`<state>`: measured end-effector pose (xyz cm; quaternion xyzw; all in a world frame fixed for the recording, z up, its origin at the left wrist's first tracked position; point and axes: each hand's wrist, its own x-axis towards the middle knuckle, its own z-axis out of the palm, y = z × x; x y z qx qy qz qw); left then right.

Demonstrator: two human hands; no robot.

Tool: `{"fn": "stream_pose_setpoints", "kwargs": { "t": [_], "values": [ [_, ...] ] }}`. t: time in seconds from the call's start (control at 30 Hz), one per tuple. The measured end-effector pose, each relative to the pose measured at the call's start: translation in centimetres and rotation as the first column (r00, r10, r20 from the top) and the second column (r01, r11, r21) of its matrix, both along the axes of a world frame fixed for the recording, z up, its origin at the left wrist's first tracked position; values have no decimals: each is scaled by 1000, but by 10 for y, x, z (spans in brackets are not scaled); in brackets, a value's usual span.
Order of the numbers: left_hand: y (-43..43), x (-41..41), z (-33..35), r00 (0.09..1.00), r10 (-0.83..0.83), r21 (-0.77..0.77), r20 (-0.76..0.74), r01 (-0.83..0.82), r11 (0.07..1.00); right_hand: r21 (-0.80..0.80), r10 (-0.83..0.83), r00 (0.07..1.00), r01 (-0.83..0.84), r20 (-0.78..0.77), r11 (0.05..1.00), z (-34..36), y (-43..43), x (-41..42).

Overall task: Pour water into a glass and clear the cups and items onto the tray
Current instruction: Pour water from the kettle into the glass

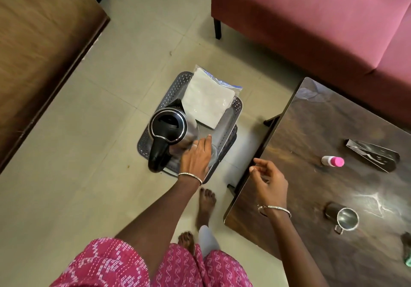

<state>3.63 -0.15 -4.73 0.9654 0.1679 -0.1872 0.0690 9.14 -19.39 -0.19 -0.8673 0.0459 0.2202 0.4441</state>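
A pale tiled floor (89, 131) runs between a pink sofa (311, 19) and a brown wooden piece of furniture (40, 42), and a grey perforated tray (171, 82) sits directly on the tiles. The glass (214, 153) stands at the near right of that tray, just beside the kettle (169, 128). It is clear and hard to pick out, and only a curved edge shows past the left hand (195, 160).

That hand lies over the glass with its fingers stretched forward. The thumb is hidden, so I cannot tell whether it grips the glass or only rests on it. The glass is likely light, rigid, smooth and breakable. It is best held around the wall, low and firm, and more so if it is wet. Whether it holds water cannot be made out.

The kettle looks heavier. Its black handle points toward the person and is the obvious place to hold it. Behind it, a clear bag of white napkins (206, 99) overhangs the tray's far rim.

The right hand (270, 182) hovers over the corner of the dark table (311, 131), fingers loosely curled and holding nothing. On the table, well apart, lie a pink-capped bottle (333, 161) on its side, a dark pouch (373, 155) and a steel mug (344, 217). A greenish item (408, 251) is cut off at the right edge and cannot be identified.
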Motion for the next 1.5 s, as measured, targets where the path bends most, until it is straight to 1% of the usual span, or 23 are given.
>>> {"fn": "stream_pose_setpoints", "kwargs": {
  "t": [0.07, 0.13, 0.23, 0.3, 0.37, 0.43, 0.47, 0.53, 0.6, 0.73, 0.8, 0.83, 0.87, 0.93, 1.03, 1.1, 1.17, 1.27, 1.33, 1.5],
  "values": [
    [3, -6, 6, 1000, -7, 7, 31, 6, 1000, 5, -3, 1000, 3, -3, 1000, 3, 2, 2],
    [7, -14, 18, 994, 8, -20, 106, -6, 1000, 25, -6, 1000, 7, -10, 1000, 8, 7, 4],
    [14, -26, 45, 962, 88, -134, 257, -55, 989, 47, -10, 1000, 11, -14, 999, 16, 15, 8],
    [18, -35, 71, 936, 130, -219, 327, -59, 974, 67, -4, 1000, 5, -11, 998, 24, 22, 9],
    [19, -47, 98, 888, 202, -322, 413, -65, 944, 103, -10, 1000, 12, -15, 995, 31, 29, 11],
    [18, -60, 123, 812, 332, -453, 481, -94, 886, 144, -24, 999, 28, -32, 989, 37, 37, 10],
    [19, -68, 134, 775, 403, -523, 487, -111, 845, 161, -25, 999, 31, -39, 987, 39, 42, 9],
    [25, -82, 155, 700, 548, -664, 458, -141, 735, 176, -19, 998, 31, -65, 984, 42, 53, 4],
    [35, -92, 170, 614, 665, -758, 426, -158, 632, 183, 2, 991, 23, -137, 983, 41, 69, -5],
    [63, -111, 185, 449, 819, -865, 356, -174, 471, 234, 164, 926, -85, -341, 969, 32, 118, -39],
    [78, -120, 184, 405, 850, -875, 337, -198, 441, 278, 236, 885, -128, -401, 952, 27, 148, -59],
    [86, -124, 182, 391, 854, -869, 343, -213, 446, 299, 249, 869, -124, -427, 946, 26, 161, -68],
    [93, -129, 179, 382, 851, -855, 359, -231, 464, 323, 245, 858, -99, -451, 941, 24, 174, -76],
    [103, -134, 176, 379, 835, -816, 399, -270, 512, 359, 185, 846, 8, -500, 933, 19, 190, -85],
    [118, -143, 167, 388, 813, -784, 435, -280, 554, 292, 25, 847, 156, -531, 944, 9, 211, -97],
    [127, -146, 161, 383, 814, -784, 436, -282, 553, 258, -52, 844, 222, -534, 940, 5, 221, -103],
    [141, -149, 155, 401, 801, -778, 444, -271, 567, 228, -138, 848, 289, -512, 930, -1, 235, -111],
    [158, -147, 150, 450, 769, -757, 454, -261, 599, 172, -233, 869, 335, -437, 927, -6, 245, -121],
    [165, -146, 148, 476, 757, -758, 448, -246, 604, 169, -271, 882, 356, -386, 919, -8, 242, -124],
    [180, -141, 142, 539, 735, -796, 411, -181, 577, 187, -269, 925, 324, -267, 928, 1, 227, -109]
  ]
}}
